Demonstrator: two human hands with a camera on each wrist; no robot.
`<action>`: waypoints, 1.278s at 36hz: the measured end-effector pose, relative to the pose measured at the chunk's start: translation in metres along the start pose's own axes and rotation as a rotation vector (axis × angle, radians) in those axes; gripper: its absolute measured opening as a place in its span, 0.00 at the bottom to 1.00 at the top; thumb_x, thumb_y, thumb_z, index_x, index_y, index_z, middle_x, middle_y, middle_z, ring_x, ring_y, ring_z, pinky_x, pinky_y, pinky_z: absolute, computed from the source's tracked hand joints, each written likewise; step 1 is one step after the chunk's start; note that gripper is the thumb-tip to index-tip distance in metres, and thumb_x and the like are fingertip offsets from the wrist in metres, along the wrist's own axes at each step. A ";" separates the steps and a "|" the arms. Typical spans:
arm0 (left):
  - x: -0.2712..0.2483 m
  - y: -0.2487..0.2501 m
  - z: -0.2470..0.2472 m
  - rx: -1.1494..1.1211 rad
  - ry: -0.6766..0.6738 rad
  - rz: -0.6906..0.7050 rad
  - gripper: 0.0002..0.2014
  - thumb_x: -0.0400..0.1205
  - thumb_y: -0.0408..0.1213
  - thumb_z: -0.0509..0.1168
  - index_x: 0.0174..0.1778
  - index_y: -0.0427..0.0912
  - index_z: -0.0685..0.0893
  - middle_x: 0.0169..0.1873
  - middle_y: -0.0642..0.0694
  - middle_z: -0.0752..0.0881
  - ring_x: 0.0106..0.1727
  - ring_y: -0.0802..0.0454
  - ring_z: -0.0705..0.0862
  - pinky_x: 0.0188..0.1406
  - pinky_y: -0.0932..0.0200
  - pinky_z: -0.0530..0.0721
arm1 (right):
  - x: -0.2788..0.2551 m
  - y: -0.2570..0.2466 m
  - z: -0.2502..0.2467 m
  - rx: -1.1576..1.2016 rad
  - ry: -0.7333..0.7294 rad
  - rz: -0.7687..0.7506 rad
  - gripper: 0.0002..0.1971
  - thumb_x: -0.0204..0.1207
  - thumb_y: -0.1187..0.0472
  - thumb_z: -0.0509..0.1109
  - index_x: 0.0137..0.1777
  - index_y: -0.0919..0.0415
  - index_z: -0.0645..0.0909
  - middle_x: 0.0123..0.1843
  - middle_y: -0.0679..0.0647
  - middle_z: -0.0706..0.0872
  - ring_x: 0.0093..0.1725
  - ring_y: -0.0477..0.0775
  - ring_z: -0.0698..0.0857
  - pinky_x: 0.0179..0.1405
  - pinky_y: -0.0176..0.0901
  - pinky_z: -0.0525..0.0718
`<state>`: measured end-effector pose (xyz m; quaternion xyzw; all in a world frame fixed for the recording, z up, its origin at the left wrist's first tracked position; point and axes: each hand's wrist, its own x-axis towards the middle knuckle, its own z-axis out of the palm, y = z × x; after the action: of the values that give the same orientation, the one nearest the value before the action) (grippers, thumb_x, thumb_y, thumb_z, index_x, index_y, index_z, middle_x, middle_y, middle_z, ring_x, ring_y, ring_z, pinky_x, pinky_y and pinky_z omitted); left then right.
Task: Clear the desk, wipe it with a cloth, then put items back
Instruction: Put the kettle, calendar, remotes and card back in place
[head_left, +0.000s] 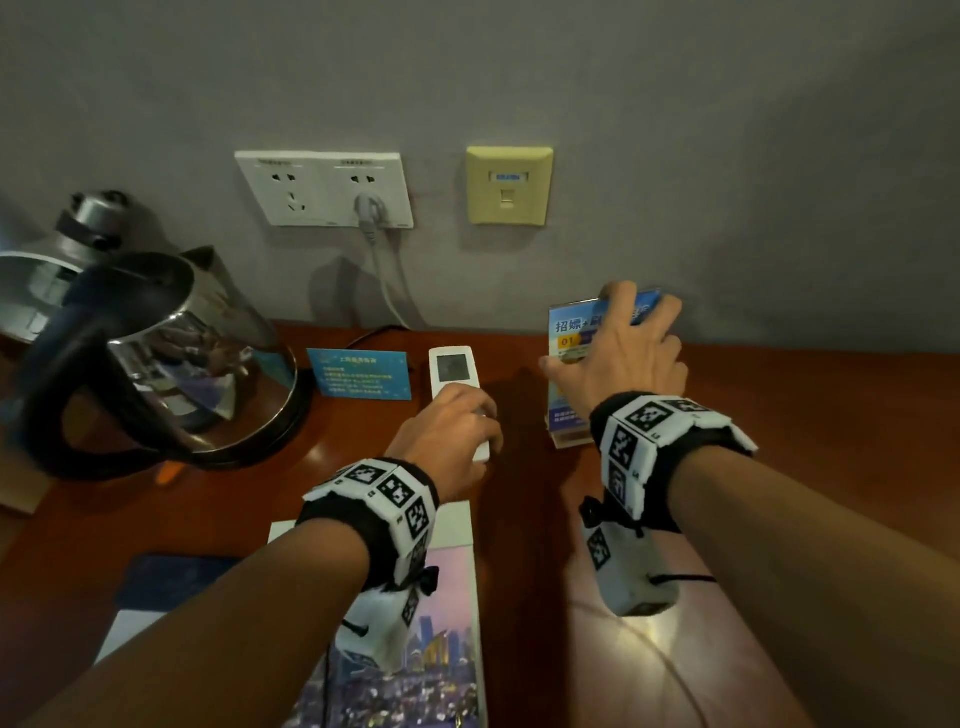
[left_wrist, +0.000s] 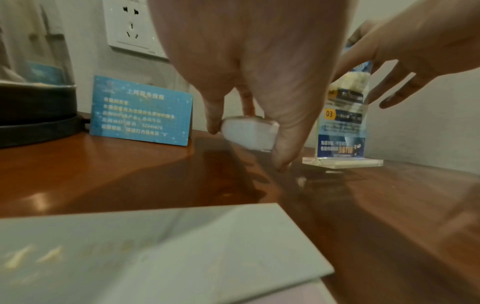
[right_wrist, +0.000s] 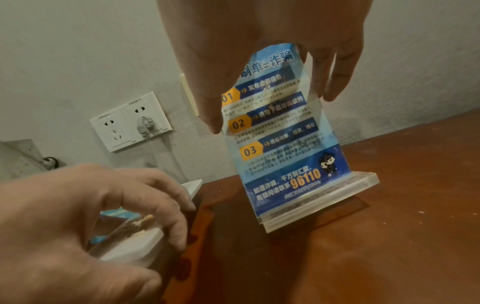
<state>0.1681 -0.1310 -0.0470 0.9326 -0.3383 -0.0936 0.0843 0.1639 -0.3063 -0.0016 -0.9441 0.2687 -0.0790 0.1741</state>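
Head view first: the left hand (head_left: 457, 421) has its fingers (left_wrist: 291, 142) curled round the near end of the white remote (head_left: 451, 367), thumb on one side and the rest on the other. The left wrist view shows that end just off the tabletop (head_left: 831, 415). The right hand (head_left: 626, 353) pinches the top edge of the acrylic sign stand (right_wrist: 285, 148), thumb in front, fingers behind (whether its base is clear of the wood I cannot tell).

By my reading the clearing is only starting. To the left of the left fingers stand a blue card (head_left: 358, 374) and a steel kettle (head_left: 171, 353) on its base. Nearer the person than those fingers lie a booklet with a city photo (head_left: 452, 649) and a flat dark blue thing (head_left: 171, 577). No cloth is in view, so the wiping and the putting back both seem to lie ahead.

The wood is glossy and reddish brown, with pale specks to the right of the sign in the right wrist view. Beyond the fingers rises a grey wall with a white double socket (head_left: 324, 189), a grey plug in its right half, and a yellowed data jack (head_left: 509, 184). The light is dim.
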 end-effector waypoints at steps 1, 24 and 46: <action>0.002 -0.002 0.001 0.002 -0.010 -0.002 0.10 0.79 0.44 0.71 0.55 0.55 0.85 0.67 0.56 0.73 0.74 0.54 0.64 0.68 0.54 0.76 | 0.004 -0.001 0.002 0.003 -0.006 0.001 0.40 0.61 0.40 0.80 0.65 0.49 0.59 0.71 0.62 0.61 0.58 0.70 0.77 0.54 0.62 0.78; 0.021 -0.029 0.015 0.061 0.011 -0.060 0.03 0.76 0.42 0.72 0.44 0.54 0.87 0.62 0.55 0.73 0.70 0.53 0.65 0.68 0.48 0.72 | 0.027 0.003 0.014 0.031 0.130 0.100 0.42 0.62 0.37 0.80 0.68 0.53 0.61 0.80 0.65 0.54 0.58 0.74 0.78 0.53 0.64 0.81; 0.015 -0.019 0.014 0.143 0.062 -0.067 0.05 0.78 0.46 0.69 0.49 0.57 0.85 0.62 0.55 0.74 0.68 0.53 0.68 0.71 0.50 0.66 | 0.013 0.009 0.010 0.095 0.120 0.074 0.45 0.63 0.45 0.83 0.74 0.49 0.59 0.83 0.64 0.47 0.65 0.75 0.76 0.61 0.66 0.78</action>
<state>0.1881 -0.1273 -0.0668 0.9495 -0.3098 -0.0428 0.0248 0.1724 -0.3174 -0.0141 -0.9177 0.3092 -0.1417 0.2052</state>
